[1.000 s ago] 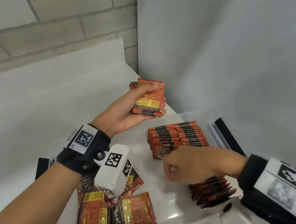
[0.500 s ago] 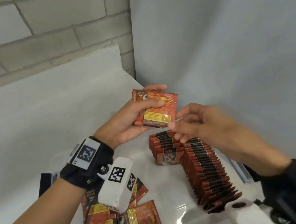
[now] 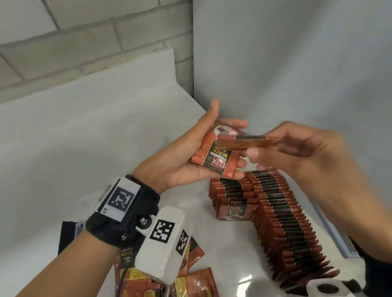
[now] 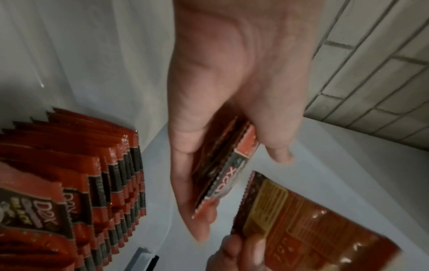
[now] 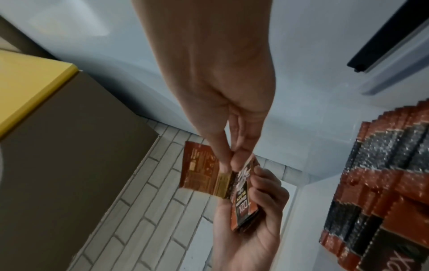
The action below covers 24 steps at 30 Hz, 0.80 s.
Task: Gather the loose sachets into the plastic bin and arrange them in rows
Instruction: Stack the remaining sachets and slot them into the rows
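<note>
Soft, even light; glare glints on the near plastic bin. Wrist views are dimmer, blurred, edge-warped.

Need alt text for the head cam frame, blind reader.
A left hand holds a small stack of red sachets above a clear plastic bin, while the right hand pinches a single sachet off its top. Below, two rows of upright sachets stand in the bin and loose sachets lie at its near end.

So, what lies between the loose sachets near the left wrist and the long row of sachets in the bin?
Only bare bin floor, in the head view. The loose sachets lie flat and the long row stands on edge.
</note>
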Tool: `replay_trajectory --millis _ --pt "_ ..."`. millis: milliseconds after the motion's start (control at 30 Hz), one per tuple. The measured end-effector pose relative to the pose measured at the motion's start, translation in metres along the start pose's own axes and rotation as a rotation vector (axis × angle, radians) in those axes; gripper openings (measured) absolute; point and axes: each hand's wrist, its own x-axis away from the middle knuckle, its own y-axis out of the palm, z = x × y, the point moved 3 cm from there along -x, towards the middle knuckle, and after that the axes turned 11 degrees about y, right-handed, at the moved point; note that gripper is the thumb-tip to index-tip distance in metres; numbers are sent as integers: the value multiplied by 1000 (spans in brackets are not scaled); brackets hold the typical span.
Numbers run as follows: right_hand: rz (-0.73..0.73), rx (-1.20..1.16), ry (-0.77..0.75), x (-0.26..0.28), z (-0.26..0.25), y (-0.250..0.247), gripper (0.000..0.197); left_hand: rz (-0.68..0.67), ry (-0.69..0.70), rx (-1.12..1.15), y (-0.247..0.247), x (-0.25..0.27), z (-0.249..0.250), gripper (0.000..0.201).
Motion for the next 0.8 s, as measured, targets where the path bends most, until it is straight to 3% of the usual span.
replay_trajectory --millis 133,433,600,700,800 --pt "-10 76 -94 2 -3 4 22 -75 -21 -2 4 4 -2 37" --pt "-10 359 -126 -5 -5 3 22 -63 44 79 -1 4 -1 29" --pt "-128 276 59 -6 -2 -4 32 -1 109 83 -4 1 1 31" --pt "-95 79 210 -2 1 -9 20 76 191 67 -10 -5 2 32" --pt "-153 -100 350 3 11 -3 45 103 262 90 -12 -7 4 34"
